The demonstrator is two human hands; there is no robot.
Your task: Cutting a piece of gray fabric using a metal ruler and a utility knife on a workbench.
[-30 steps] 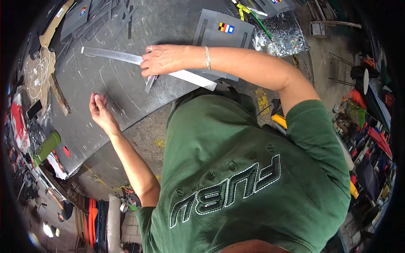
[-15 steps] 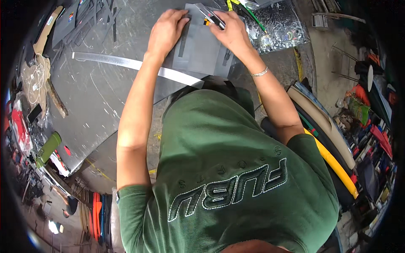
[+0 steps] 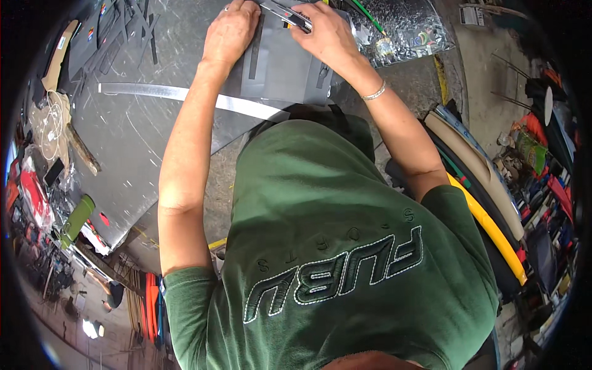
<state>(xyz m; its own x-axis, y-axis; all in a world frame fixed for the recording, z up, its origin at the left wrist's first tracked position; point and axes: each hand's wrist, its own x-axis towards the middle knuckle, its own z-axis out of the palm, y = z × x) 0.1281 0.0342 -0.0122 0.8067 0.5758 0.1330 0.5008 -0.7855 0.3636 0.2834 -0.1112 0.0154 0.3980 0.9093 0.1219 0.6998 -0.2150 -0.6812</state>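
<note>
A grey sheet [image 3: 280, 68] with darker strips on it lies on the dark worktable. At its upper left edge is my left hand [image 3: 231, 31], fingers bent and close together against the sheet; the fingertips are partly hidden at the top of the picture. My right hand [image 3: 327, 34] is closed around a silver and black utility knife [image 3: 290, 15], which points up and left across the sheet's top toward my left fingers. The blade itself is too small to make out. Near my left forearm lies a long metal ruler [image 3: 148, 90], passing under the arm.
Dark offcuts [image 3: 123, 31] are scattered at the far left. A shiny plastic-wrapped package [image 3: 413, 34] and a green pencil-like stick [image 3: 368, 15] lie at the far right. Rolls of material, one with a yellow tube [image 3: 493, 237], stand to my right. A wooden stick [image 3: 83, 149] lies left.
Both hands have moved a little up and left in the picture, the knife with my right hand. My left fingers have drawn closer together. The whole scene has shifted slightly.
</note>
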